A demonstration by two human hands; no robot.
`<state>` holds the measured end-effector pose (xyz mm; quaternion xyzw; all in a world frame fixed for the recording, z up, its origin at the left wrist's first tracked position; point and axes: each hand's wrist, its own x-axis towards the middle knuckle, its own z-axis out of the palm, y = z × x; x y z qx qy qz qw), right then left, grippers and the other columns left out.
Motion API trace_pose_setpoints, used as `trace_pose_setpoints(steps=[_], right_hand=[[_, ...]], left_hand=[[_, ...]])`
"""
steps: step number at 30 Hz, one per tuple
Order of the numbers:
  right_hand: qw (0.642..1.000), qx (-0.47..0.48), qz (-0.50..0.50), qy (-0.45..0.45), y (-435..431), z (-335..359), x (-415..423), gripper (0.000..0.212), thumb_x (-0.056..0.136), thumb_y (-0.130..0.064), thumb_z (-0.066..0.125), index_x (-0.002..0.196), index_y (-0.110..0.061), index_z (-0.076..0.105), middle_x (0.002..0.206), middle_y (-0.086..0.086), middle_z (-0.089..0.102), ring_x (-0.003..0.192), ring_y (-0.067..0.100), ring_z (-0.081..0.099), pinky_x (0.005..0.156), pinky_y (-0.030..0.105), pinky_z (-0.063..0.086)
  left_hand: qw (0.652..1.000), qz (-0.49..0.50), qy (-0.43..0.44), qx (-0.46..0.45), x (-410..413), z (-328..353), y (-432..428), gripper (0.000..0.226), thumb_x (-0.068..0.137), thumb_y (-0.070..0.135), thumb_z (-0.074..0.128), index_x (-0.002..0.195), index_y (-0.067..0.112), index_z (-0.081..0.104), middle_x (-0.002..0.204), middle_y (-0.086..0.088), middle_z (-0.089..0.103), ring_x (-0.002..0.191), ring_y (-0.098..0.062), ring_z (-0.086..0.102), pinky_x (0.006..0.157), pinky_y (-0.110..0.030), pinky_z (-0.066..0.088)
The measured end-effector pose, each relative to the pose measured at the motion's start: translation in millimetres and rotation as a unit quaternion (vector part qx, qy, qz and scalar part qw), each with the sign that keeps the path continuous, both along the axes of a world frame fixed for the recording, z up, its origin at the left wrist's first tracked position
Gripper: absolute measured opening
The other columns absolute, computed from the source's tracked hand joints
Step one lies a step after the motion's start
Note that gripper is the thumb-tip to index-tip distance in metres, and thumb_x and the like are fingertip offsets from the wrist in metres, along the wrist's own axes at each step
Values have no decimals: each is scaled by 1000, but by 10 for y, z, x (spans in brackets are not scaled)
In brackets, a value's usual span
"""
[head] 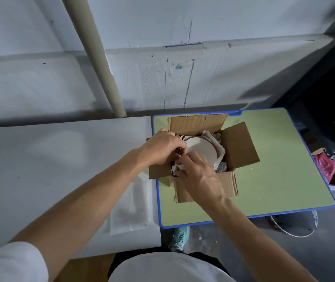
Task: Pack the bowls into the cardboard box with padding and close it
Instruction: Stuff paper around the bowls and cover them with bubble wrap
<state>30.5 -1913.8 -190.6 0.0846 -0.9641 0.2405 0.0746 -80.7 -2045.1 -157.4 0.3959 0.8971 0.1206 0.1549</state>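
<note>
An open cardboard box (237, 147) stands on a green table with a blue rim (274, 176), all of its flaps folded outward. Inside it lies a pale round bowl (202, 150), bottom side up, with crumpled paper padding (213, 139) around it. My left hand (162, 147) is at the box's left edge with its fingers curled on the padding beside the bowl. Over the box's near-left corner, my right hand (199, 174) grips crumpled paper (175, 168). Whatever sits under the bowl is hidden.
A white tabletop (50, 169) adjoins the green table on the left, with a clear plastic bag (130, 208) lying on it. A beige pipe (101, 64) runs down the wall behind. Red cloth and small boxes (333, 169) lie on the floor to the right.
</note>
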Motion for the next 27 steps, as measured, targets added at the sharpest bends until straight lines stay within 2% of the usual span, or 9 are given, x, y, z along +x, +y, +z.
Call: trace_pose_setpoints(steps=[6,9,13,15,17,20,22,24,27], right_hand=[[999,41,1,-13,-24,-81,11,2,85,-10,67,84,-11,66,87,4,60,75,24,51,50,35,45],[996,59,37,-57,-120,-73,-19,9,75,0,70,80,-6,65,87,10,59,72,27,56,54,38,52],[990,111,63,-61,-110,44,97,34,78,-9,60,113,-7,57,105,9,61,86,23,54,78,35,51],[993,79,60,-67,-41,111,215,41,86,-14,42,126,-8,49,112,7,59,89,22,54,79,32,47],[994,38,63,-82,21,126,302,49,86,-16,31,132,-8,46,125,6,54,94,22,56,77,33,51],[990,74,94,-71,61,31,338,46,84,-9,45,129,-11,53,126,3,54,103,22,56,83,36,54],[990,95,94,-54,54,-30,312,37,86,-14,53,123,-13,59,121,-1,60,106,22,54,89,35,51],[989,105,95,-49,45,-50,262,31,91,-22,51,119,-15,62,115,-2,64,104,22,54,89,35,48],[984,115,127,-51,66,-49,226,36,91,-21,50,124,-11,60,118,3,65,104,24,57,92,36,47]], left_hand=[[998,37,-33,41,3,-122,29,13,92,17,65,89,28,71,69,18,48,75,-6,41,85,-22,26],[996,60,-44,45,-5,-196,34,13,89,16,68,86,29,71,71,17,53,75,-2,42,88,-23,27],[993,76,-57,63,-2,-212,25,4,86,32,73,84,31,69,71,19,57,84,-6,48,91,-28,32],[991,88,-60,75,13,-246,-2,6,86,36,72,87,31,70,72,20,58,87,-6,48,91,-30,34],[990,95,-60,83,41,-271,-18,5,88,36,70,90,31,70,74,19,60,90,-6,46,93,-32,34],[988,106,-58,92,97,-281,-32,6,90,35,67,94,31,70,75,20,57,90,-5,42,93,-32,33],[988,115,-55,91,132,-259,-51,9,92,33,66,99,31,71,79,19,51,88,-5,39,90,-29,33],[986,128,-46,92,164,-257,-82,10,92,34,66,101,34,70,86,12,48,88,-6,42,87,-26,35],[984,139,-50,101,235,-275,-115,11,92,32,65,103,34,69,89,12,53,92,-5,45,86,-27,41]])
